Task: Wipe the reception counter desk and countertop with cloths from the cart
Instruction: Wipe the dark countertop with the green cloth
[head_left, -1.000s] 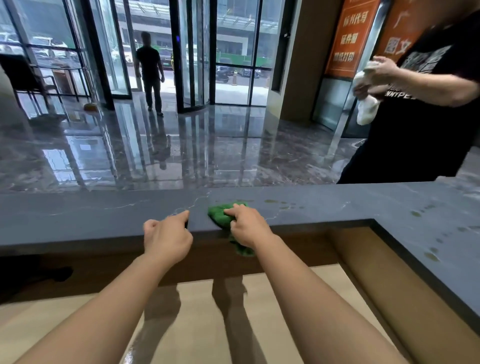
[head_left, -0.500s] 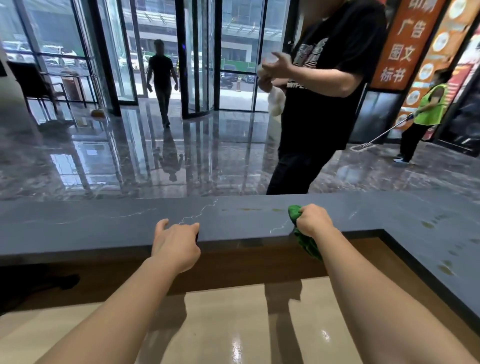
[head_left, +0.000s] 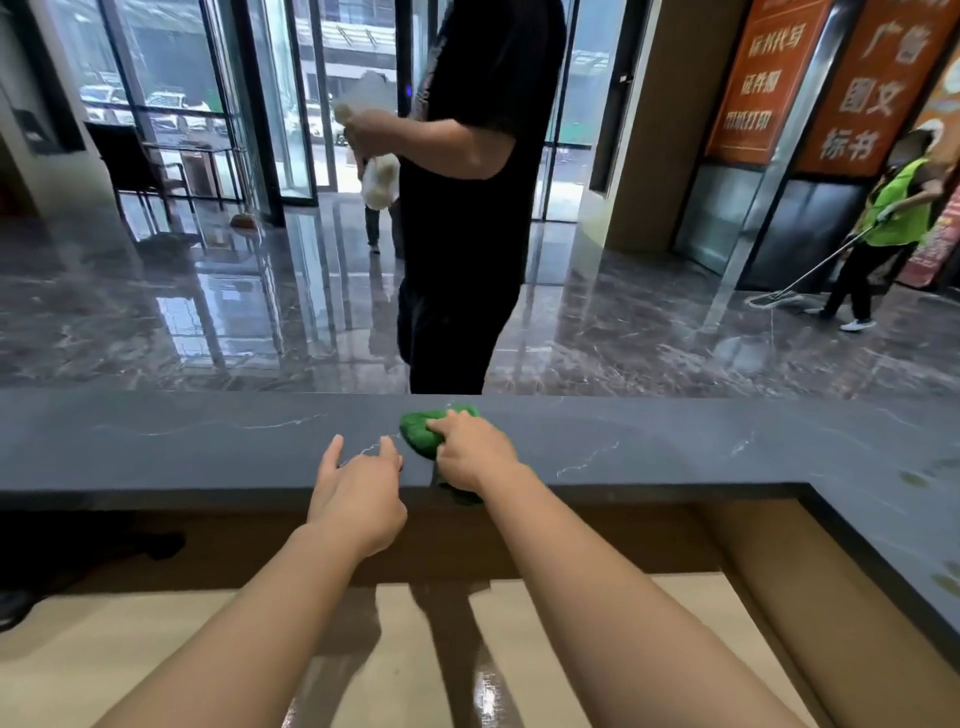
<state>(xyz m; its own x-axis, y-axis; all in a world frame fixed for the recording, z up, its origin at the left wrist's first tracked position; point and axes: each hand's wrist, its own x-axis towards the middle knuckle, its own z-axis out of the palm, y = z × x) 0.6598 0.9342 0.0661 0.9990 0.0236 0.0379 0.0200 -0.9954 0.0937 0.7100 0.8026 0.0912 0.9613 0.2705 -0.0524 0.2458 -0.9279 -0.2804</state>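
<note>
Right hand (head_left: 470, 457) is curled round the green cloth (head_left: 421, 434), bunching it on the countertop (head_left: 675, 441) just inside the near edge, a tail of it hanging over that edge under my wrist. Left hand (head_left: 358, 493) sits just beside it on the left, fingers loose, holding nothing; I can't tell if it touches the stone. The top runs long from left to right, so I'd say the stroke goes sideways. My right hand is nearer the smudges (head_left: 914, 478) by the right corner, well apart from the cloth. Just beyond the far edge stands a person in black (head_left: 462, 208) with a white cloth (head_left: 379, 179), and a mopper (head_left: 893, 228) works further right. The desk (head_left: 104, 639) below looks not yet wiped
</note>
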